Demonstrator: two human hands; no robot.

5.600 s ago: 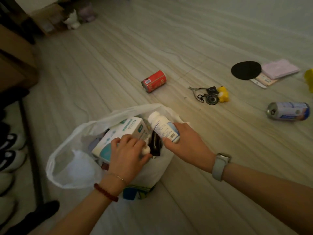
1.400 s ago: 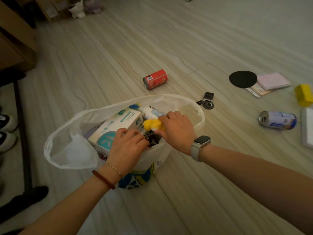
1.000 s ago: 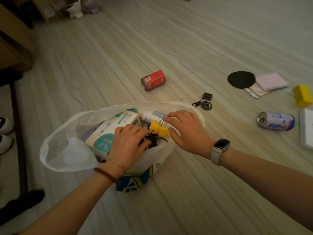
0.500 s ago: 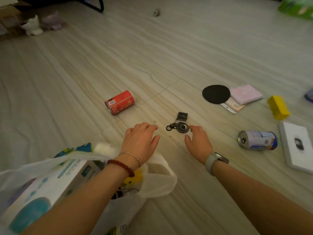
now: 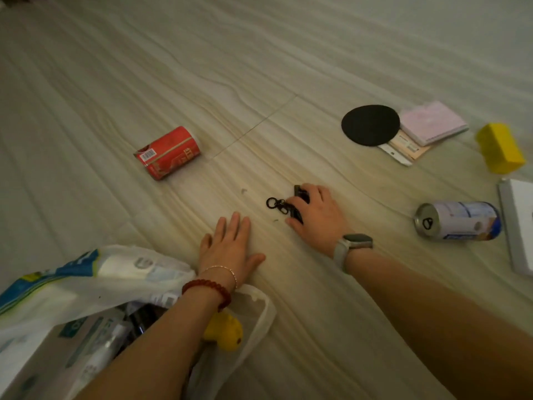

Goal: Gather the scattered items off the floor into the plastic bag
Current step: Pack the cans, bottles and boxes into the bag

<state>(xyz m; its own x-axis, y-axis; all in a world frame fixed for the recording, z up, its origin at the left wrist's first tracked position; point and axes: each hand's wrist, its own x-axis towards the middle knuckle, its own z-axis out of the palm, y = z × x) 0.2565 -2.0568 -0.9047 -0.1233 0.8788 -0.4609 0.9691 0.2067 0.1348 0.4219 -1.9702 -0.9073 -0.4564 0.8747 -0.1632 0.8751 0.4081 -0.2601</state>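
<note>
The white plastic bag [image 5: 95, 281] lies at the lower left, holding boxes, a tube and a yellow duck toy [image 5: 227, 332]. My left hand [image 5: 230, 249] rests flat on the floor just beyond the bag's mouth, fingers straight. My right hand [image 5: 314, 212] covers a black keychain [image 5: 277, 204] on the floor, fingers curled over its dark fob, with the clasp rings sticking out to the left. A red can [image 5: 168, 153] lies on its side at the left. At the right, a blue-and-white can [image 5: 458, 220] lies on its side.
A black round pad [image 5: 370, 125], a pink notepad [image 5: 434, 122] with a card under it, a yellow block [image 5: 500, 147] and a white flat box [image 5: 519, 226] lie at the right on the pale wood-grain floor [image 5: 202, 67].
My right hand has moved forward onto the keychain and closed over its fob. My left hand has settled flat on the floor. The view has tilted forward, leaving the bag at the lower left.
</note>
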